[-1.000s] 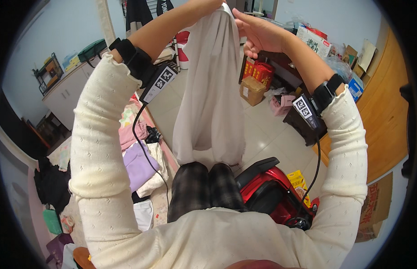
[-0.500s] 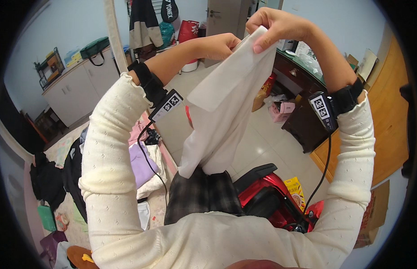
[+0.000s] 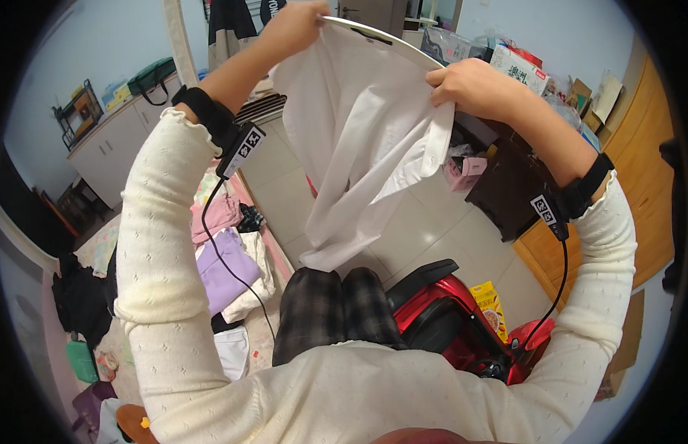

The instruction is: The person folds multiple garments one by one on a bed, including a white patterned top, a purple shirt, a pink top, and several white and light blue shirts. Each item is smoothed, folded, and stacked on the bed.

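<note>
A white shirt (image 3: 348,103) hangs stretched between my raised hands, its lower part falling in loose folds toward my knees. My left hand (image 3: 294,29) is closed on one end of its top edge. Lower and to the right, my right hand (image 3: 473,87) pinches the other end, fingers curled round the cloth. A dark label shows along the taut upper edge. Near my right hand, a flap with a small button hangs down. Part of the shirt's far side is hidden.
On the bed (image 3: 259,214) at left lie folded clothes, among them a purple garment (image 3: 227,270). A red and black ride-on object (image 3: 440,318) stands at my right knee, with a yellow packet (image 3: 490,311) beside it. Farther off are a dark desk (image 3: 507,185) and a pink box (image 3: 464,172).
My hands have moved apart, the left one up and leftward, the right one slightly lower. The shirt, bunched and narrow before, is now spread wide between them.
</note>
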Motion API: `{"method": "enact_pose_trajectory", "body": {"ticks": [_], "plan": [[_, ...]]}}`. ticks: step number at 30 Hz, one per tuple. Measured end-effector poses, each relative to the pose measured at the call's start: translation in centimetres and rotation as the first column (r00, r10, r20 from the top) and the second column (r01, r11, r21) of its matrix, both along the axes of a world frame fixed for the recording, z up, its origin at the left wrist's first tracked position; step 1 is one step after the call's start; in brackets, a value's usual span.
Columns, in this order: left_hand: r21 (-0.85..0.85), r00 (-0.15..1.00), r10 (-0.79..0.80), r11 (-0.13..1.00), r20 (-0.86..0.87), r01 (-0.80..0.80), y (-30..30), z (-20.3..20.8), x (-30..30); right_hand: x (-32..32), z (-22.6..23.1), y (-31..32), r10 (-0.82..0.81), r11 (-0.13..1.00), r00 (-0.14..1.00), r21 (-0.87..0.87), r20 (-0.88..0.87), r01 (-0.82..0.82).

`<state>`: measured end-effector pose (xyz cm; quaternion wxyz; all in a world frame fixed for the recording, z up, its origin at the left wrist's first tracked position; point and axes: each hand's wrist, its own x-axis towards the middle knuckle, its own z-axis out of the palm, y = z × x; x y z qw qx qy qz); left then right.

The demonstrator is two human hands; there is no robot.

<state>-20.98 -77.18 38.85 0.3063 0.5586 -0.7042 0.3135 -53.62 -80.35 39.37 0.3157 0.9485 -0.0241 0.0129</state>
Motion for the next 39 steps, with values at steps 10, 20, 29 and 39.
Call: {"method": "enact_pose_trajectory", "body": {"ticks": [10, 20, 29, 39], "plan": [[0.399, 0.877, 0.132, 0.914, -0.463, 0.073, 0.2, 1.1, 2.1, -1.2, -1.8, 1.7, 0.344, 0.884, 0.883, 0.207, 0.319, -0.419], [0.418, 0.918, 0.253, 0.902, -0.305, -0.110, 0.1, 0.2, -0.6, 2.0, -2.1, -2.9, -0.141, 0.901, 0.356, 0.269, 0.924, -0.340], [0.238, 0.654, -0.274, 0.778, -0.705, 0.582, 1.7, -0.4, -2.6, 3.1, -2.2, -5.6, -0.844, 0.408, 0.224, 0.854, 0.488, -0.323], [0.036, 0.937, 0.138, 0.990, -0.320, -0.134, 0.3, -2.4, -2.1, 1.9, -0.9, -4.2, -0.754, 0.114, 0.625, 0.978, 0.201, -0.177]]}}
